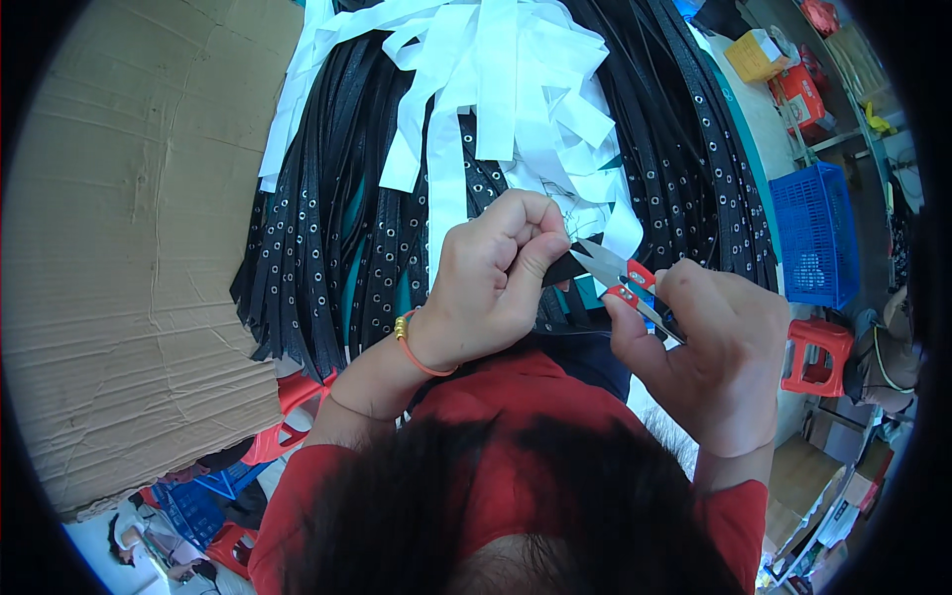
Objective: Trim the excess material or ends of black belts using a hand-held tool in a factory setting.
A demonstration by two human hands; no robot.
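Observation:
Thumb and curled fingers of my left hand pinch the end of a black strap. My right hand is closed around small thread snips with red grips and silver blades. The blades are apart, their tips close to the strap end and my left fingertips. Fine loose threads show just beyond the pinch. Ahead lie many black belts with metal eyelets, in bundles. White strips are heaped across their middle. Most of the held strap is hidden by my left hand.
A big cardboard sheet covers the left side. To the right are a blue plastic basket, a red stool, a yellow box and a red box. Other people sit at the right edge and lower left.

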